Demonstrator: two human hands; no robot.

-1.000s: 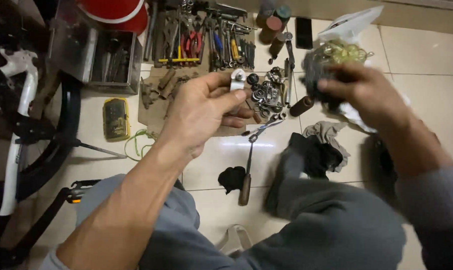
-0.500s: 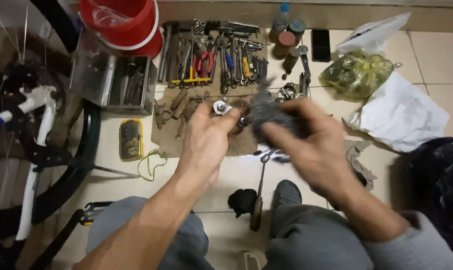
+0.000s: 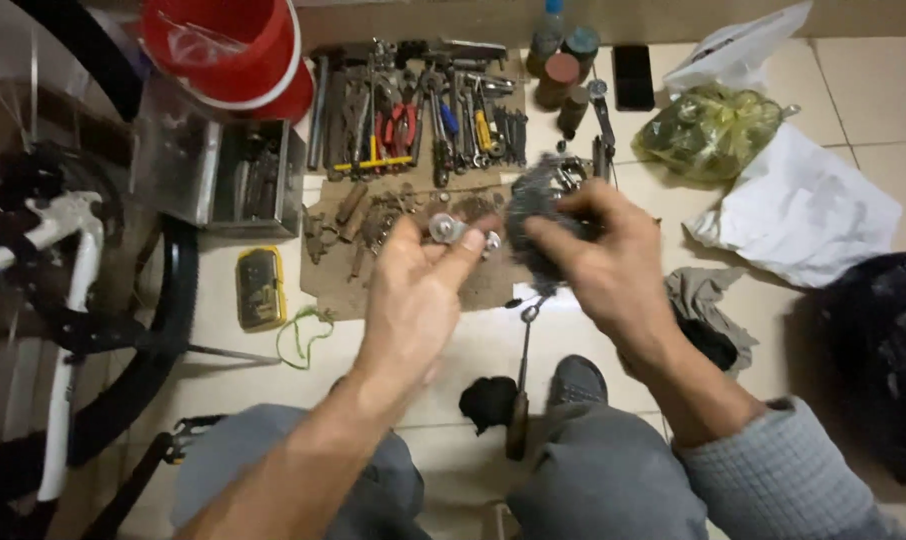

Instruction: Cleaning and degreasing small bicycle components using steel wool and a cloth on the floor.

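Above the tiled floor (image 3: 853, 90), over a brown sheet of cardboard (image 3: 333, 285) strewn with small parts, the left hand (image 3: 413, 300) holds a small round metal part (image 3: 443, 228) pinched between thumb and fingertips, palm turned up. The right hand (image 3: 603, 260) has its grip closed around a dark, greasy rag (image 3: 533, 215), bunched just beside the part and nearly touching it. A second small silvery piece (image 3: 493, 240) shows between the two hands; whether it is joined to the first I cannot tell.

To wipe the part well, I judge the left pinch should stay at the rim so the faces remain exposed, while the rag works around it in short turns. Keeping both hands over the cardboard means a slip drops the part among the others, not under the bicycle wheel (image 3: 163, 330). The row of hand tools (image 3: 423, 110) and the red bucket (image 3: 228, 50) lie well apart beyond.
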